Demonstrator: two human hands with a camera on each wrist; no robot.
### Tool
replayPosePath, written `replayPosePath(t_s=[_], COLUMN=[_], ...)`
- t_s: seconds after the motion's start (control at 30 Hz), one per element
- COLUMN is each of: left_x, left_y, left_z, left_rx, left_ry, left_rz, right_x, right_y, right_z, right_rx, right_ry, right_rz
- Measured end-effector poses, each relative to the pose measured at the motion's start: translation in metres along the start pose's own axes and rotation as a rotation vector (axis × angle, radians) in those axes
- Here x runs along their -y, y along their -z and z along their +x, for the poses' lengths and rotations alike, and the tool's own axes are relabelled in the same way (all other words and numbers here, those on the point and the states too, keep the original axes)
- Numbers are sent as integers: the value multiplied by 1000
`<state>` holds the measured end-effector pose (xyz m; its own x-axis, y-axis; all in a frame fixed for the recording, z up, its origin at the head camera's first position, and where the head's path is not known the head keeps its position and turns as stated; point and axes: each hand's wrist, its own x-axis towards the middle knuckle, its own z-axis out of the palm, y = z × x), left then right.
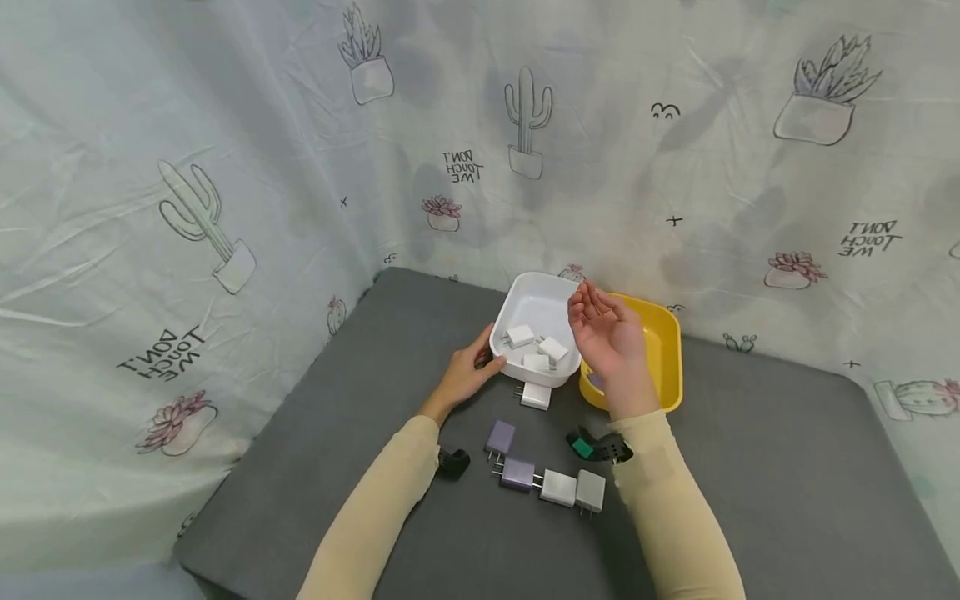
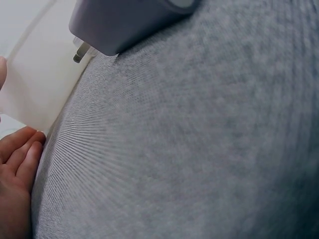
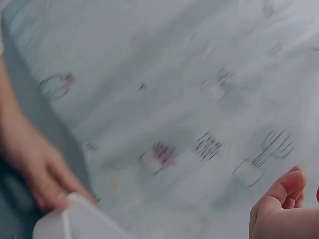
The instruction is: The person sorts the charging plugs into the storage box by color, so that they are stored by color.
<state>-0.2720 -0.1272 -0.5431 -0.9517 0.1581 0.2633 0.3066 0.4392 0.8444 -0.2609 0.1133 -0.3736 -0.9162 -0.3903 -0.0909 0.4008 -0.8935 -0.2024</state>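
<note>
My left hand (image 1: 463,377) grips the near left corner of a white plastic bin (image 1: 542,289); in the left wrist view, its fingers (image 2: 22,154) lie against the bin's wall. Three white plug chargers (image 1: 520,336) lie inside. My right hand (image 1: 611,337) is raised between the white bin and a yellow bin (image 1: 671,367), palm up, fingers loosely bent, with nothing visible in it. It hides part of both bins. A bit of something purple (image 1: 596,381) shows inside the yellow one. In the right wrist view, the right hand (image 3: 279,204) appears against the curtain.
One white charger (image 1: 536,396) lies just in front of the white bin. Nearer me on the grey table (image 1: 337,467) are two purple chargers (image 1: 517,473), a white charger (image 1: 558,487) and a greyish one (image 1: 590,490). A cactus-print curtain (image 1: 600,125) hangs behind.
</note>
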Motion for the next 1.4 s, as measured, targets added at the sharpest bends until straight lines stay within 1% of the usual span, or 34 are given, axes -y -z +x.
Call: replayPosePath(t_s=[0.1,0.13,0.17,0.2,0.23,0.27,0.33,0.4,0.43,0.5,0.6,0.77,0.9,1.0,1.1,1.27,1.33,1.4], left_x=[1,1,1,1,1,1,1,1,0,1,0,-2,-3,-4,-5,-5,-4,-3], left_y=[3,3,4,4,4,4,4,4,4,3,3,5,6,6,5,5,5,6], left_z=[2,2,2,2,2,2,2,2,1,1,1,3,5,6,5,2,1,0], left_rx=[-1,2,5,8,9,11,13,18,22,30,34,33,33,34,36,37,39,39], left_ry=[10,11,11,14,16,17,11,10,8,8,11,16,16,15,23,25,26,28], left_rz=[4,4,5,8,4,1,-1,-1,-4,-4,-9,-12,-1,2,-2,-5,-6,-7], right_x=[-2,-3,-4,-6,-8,-11,-15,-18,-19,-20,-21,-27,-37,-41,-41,-39,-39,-40], right_y=[-9,-11,-12,-13,-13,-12,-8,0,6,17,34,55,66,74,80,88,93,98], right_z=[-8,-11,-14,-18,-21,-24,-31,-37,-40,-47,-55,-66,-75,-81,-90,-105,-110,-114], right_rx=[57,67,70,75,83,89,96,89,84,65,45,67,78,109,138,159,187,232], right_ry=[-15,-15,-9,5,15,33,62,86,86,80,74,83,97,139,165,126,100,81], right_rz=[84,86,65,-5,-103,-231,-526,-813,-920,-1093,-1306,-1616,-1819,-1938,-2047,-2229,-2297,-2340])
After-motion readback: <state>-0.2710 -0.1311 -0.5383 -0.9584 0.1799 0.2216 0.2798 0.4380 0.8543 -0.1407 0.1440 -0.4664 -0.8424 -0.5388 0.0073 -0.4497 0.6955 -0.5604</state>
